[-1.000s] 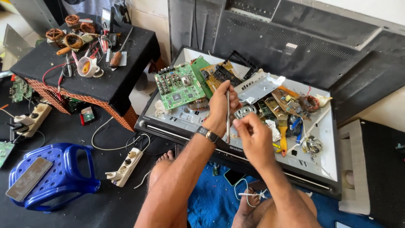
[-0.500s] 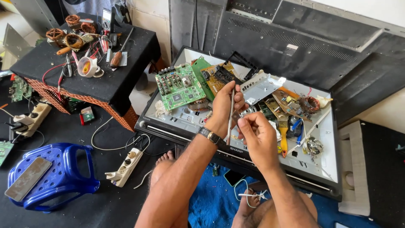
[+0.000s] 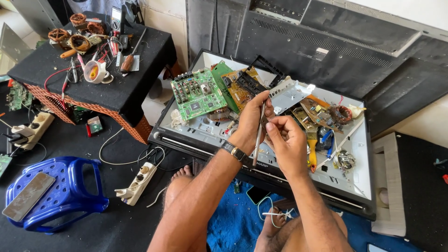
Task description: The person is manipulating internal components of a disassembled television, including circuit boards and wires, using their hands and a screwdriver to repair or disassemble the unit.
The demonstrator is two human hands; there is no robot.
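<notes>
My left hand (image 3: 252,119), with a dark watch on the wrist, grips a long thin metal tool (image 3: 259,140) held nearly upright. My right hand (image 3: 284,140) pinches at the tool's upper shaft with thumb and fingers. Both hands hover over an opened flat television (image 3: 354,186) lying face down. On it lie a green circuit board (image 3: 198,93), a brown circuit board (image 3: 240,84), a grey metal shield plate (image 3: 289,95) and a board with a copper coil (image 3: 326,114).
A black-topped wicker table (image 3: 126,88) at left carries coils, a white cup (image 3: 95,72) and screwdrivers. A blue plastic stool (image 3: 60,196) and white power strips (image 3: 137,182) lie on the dark floor. The television's black back cover (image 3: 326,46) leans behind. My bare feet rest below.
Both hands lifted slightly and drew closer together around the thin tool. The right hand's fingers moved up onto the shaft. Nothing else shifted.
</notes>
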